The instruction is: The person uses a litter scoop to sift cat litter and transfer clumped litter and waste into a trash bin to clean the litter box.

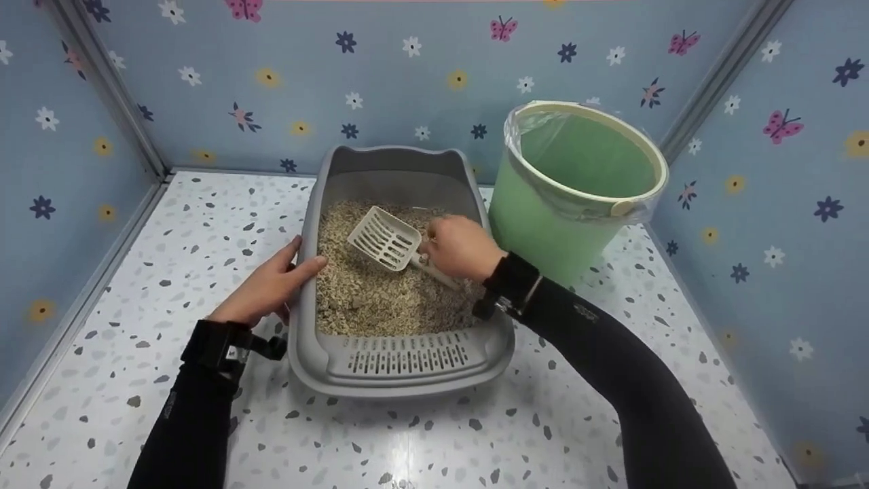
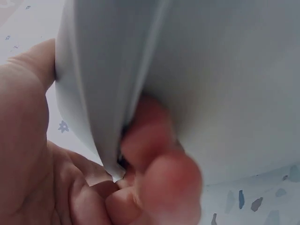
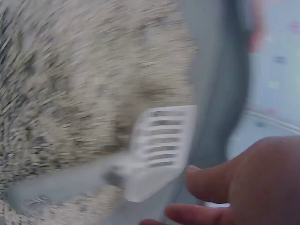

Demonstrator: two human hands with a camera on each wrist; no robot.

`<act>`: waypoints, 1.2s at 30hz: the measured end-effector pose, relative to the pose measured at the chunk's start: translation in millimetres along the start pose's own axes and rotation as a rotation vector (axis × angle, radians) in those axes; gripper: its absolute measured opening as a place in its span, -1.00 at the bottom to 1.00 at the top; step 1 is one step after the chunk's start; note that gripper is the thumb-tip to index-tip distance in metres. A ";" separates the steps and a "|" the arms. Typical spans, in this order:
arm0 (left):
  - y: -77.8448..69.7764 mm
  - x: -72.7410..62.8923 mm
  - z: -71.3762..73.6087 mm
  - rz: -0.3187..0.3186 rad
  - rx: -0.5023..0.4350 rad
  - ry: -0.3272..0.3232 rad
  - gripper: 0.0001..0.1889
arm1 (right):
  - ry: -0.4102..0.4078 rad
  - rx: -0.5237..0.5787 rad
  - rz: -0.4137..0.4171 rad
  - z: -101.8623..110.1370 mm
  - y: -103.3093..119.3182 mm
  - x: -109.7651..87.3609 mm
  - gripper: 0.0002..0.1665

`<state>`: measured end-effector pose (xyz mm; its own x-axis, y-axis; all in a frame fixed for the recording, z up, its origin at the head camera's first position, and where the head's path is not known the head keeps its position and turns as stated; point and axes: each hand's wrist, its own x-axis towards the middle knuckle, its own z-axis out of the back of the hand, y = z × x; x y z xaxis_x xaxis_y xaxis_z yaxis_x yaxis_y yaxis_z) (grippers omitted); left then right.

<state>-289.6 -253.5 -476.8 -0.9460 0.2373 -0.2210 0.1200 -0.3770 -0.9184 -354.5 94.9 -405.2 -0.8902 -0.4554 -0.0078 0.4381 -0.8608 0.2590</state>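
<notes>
Grey plastic litter tray: on the speckled floor, person's left hand gripping its left rim, fingers hooked underneath
Cream slotted plastic scoop: inside the tray, over tan granular litter, handle slanting towards the tray's right side
Right hand: above the scoop's handle, fingers loosely bent, apparently holding nothing; can't tell if they're touching it
Spill risk: a sloppy grab could twist the scoop and flick litter out; left hand hauling up could tip the tray
</notes>
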 end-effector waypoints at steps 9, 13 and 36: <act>-18.9 -45.4 -18.2 0.014 0.132 0.018 0.21 | -0.231 0.286 -0.138 16.7 -62.6 -63.6 -0.51; -24.3 -68.7 -34.9 0.022 0.230 0.021 0.31 | -0.066 0.405 -0.248 0.9 -80.1 -71.7 -0.29; 2.4 -55.4 44.0 0.000 0.303 0.096 0.08 | 0.094 1.064 -0.407 -48.7 -48.7 -82.7 -0.09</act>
<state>-250.1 -306.9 -452.4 -0.9115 0.3152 -0.2641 0.0112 -0.6230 -0.7822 -296.1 163.5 -464.2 -0.9093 -0.2406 -0.3396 -0.2489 -0.3396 0.9070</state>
